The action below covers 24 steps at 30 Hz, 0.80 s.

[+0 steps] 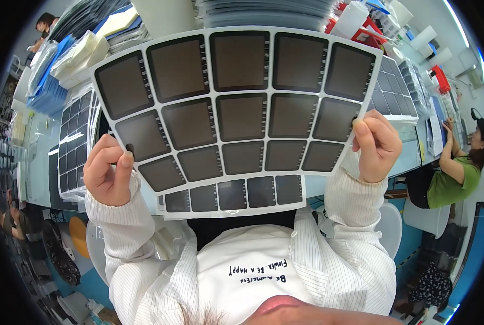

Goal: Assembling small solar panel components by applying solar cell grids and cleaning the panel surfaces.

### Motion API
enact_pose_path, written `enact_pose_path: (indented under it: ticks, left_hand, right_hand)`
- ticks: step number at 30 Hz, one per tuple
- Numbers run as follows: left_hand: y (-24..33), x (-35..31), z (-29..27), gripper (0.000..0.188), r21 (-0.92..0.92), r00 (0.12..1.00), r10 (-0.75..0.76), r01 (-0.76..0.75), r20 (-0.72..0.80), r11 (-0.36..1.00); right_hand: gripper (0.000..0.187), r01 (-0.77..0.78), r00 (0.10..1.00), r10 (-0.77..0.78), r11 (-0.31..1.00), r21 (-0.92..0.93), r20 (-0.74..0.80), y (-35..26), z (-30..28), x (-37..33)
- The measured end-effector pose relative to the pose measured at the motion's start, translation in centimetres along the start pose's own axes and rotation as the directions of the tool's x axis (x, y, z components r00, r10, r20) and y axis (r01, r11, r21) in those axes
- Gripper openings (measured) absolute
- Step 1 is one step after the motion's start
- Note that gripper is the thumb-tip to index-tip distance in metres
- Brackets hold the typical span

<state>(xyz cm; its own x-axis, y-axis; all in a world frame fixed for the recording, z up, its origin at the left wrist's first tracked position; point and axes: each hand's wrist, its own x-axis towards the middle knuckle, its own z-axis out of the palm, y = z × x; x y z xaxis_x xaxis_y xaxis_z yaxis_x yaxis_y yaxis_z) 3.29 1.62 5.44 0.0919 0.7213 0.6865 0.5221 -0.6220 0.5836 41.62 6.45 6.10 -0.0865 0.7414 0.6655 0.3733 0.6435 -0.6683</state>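
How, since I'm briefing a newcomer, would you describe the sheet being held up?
Find the pale work table, then the person's left hand and right hand by its near edge. Between them is a white-framed sheet with three rows of five dark panels. Unlike the similar sheets stacked at left and right, it is gripped at both side edges.

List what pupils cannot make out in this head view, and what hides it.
All in the head view:
Lower sheet: most of it, covered by the held sheet.
Held sheet's back: turned away from the camera, between left hand and right hand.
Pile: its top, cut off by the upper edge.
Co-worker's handwork: too small.
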Motion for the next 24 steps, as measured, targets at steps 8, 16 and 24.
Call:
enact_pose_path:
  ticks: [8,16,24]
  left_hand:
    - [0.7,1.7,0.5,0.012,0.034,0.998,0.056,-0.056,0.009,0.998]
    - [1.7,4.1,1.3,0.01,0.05,0.992,0.123,-0.124,0.025,0.991]
    - [2.9,7.1,4.1,0.01,-0.004,0.986,0.142,-0.143,0.092,0.99]
  right_hand:
    - [0.013,0.0,0.997,0.0,1.0,-0.005,-0.08,-0.1,-1.1,0.5]
    - [0.011,0.026,0.982,-0.029,1.0,-0.017,-0.185,-0.7,-3.1,1.5]
    - [0.01,-0.024,0.954,0.002,0.997,-0.07,-0.301,-0.6,-5.8,1.5]
